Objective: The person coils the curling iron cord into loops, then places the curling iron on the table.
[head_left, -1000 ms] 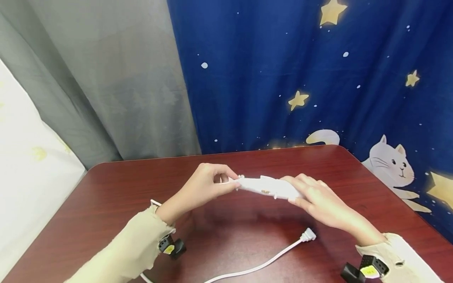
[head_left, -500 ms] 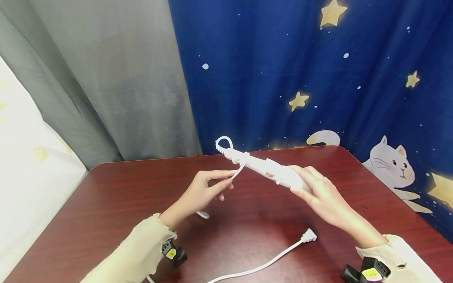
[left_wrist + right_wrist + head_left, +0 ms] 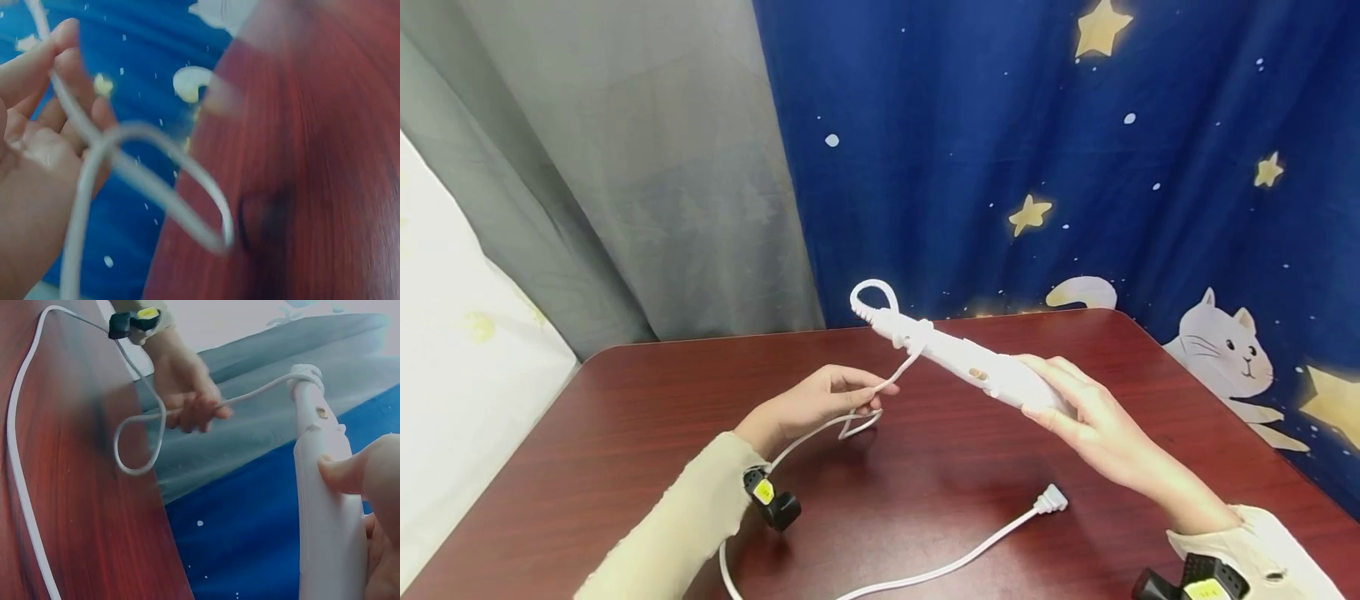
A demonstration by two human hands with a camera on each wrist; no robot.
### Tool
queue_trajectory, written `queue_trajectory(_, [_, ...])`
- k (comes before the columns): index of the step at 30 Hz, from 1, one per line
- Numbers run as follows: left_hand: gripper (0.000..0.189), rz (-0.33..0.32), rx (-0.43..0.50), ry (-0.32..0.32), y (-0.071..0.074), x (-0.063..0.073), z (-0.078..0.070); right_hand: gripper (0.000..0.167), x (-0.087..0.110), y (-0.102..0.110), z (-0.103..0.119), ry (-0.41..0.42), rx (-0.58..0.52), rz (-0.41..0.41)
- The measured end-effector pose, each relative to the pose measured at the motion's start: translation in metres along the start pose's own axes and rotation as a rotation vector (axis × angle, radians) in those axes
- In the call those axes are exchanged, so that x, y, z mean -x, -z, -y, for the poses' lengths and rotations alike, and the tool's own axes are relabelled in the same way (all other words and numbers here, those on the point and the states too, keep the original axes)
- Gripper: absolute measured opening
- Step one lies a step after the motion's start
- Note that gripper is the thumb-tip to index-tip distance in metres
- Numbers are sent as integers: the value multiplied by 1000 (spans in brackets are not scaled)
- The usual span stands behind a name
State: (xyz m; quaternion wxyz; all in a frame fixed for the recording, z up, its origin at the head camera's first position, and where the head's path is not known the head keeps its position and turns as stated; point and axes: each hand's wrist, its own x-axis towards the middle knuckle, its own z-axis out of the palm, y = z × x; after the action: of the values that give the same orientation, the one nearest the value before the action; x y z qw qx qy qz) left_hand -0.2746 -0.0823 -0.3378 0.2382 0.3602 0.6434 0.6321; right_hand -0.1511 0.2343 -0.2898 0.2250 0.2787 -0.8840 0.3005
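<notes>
A white hair straightener (image 3: pixel 958 354) is held above the table, slanting up to the left. My right hand (image 3: pixel 1097 425) grips its wide lower end, the thumb lying along the body in the right wrist view. From its ribbed tail the white power cord (image 3: pixel 901 372) arches in a small loop and winds around the narrow end. My left hand (image 3: pixel 808 404) pinches the cord a short way from those turns. Below that pinch hangs a slack loop, blurred in the left wrist view. The straightener's far right end is partly hidden by my right hand.
On the dark red wooden table (image 3: pixel 647 417) the cord's other stretch runs along the front to a white plug (image 3: pixel 1052 499). Behind the table hang a grey curtain (image 3: pixel 700 167) and a blue star-patterned curtain (image 3: pixel 925 208). White cloth (image 3: pixel 467 333) hangs at the left.
The straightener's narrow left end has risen and the cord's small loop has come into view. My left hand went from that end to the cord, then drew left and slightly down along with it.
</notes>
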Motion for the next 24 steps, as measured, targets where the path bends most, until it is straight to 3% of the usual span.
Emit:
queue_trajectory(3, [30, -7, 2, 23, 6, -1, 4, 54, 1, 4, 0, 14, -27, 17])
queue_trajectory(9, [22, -91, -157, 55, 9, -11, 6, 52, 2, 4, 0, 71, -28, 103])
queue_trajectory(12, [17, -133, -184, 33, 9, -16, 7, 51, 4, 4, 0, 88, -31, 142])
queue_trajectory(14, [11, -157, -283, -62, 11, -18, 9, 51, 5, 5, 0, 93, -43, 179])
queue_trajectory(16, [13, -227, -433, -106, 15, -19, 12, 50, 6, 5, 0, 102, -49, 217])
queue_trajectory(19, [25, -326, -639, -117, 20, -18, 12, 49, 7, 5, 0, 131, -29, 269])
queue_trajectory(20, [26, -337, -660, -91, 22, -18, 11, 48, 7, 4, 0, 143, -15, 281])
queue_trajectory(21, [26, -340, -649, -47, 23, -17, 9, 48, 7, 3, 0, 157, 7, 289])
queue_trajectory(24, [14, -242, -606, -79, 28, -15, 2, 47, 7, 0, 0, 189, 67, 311])
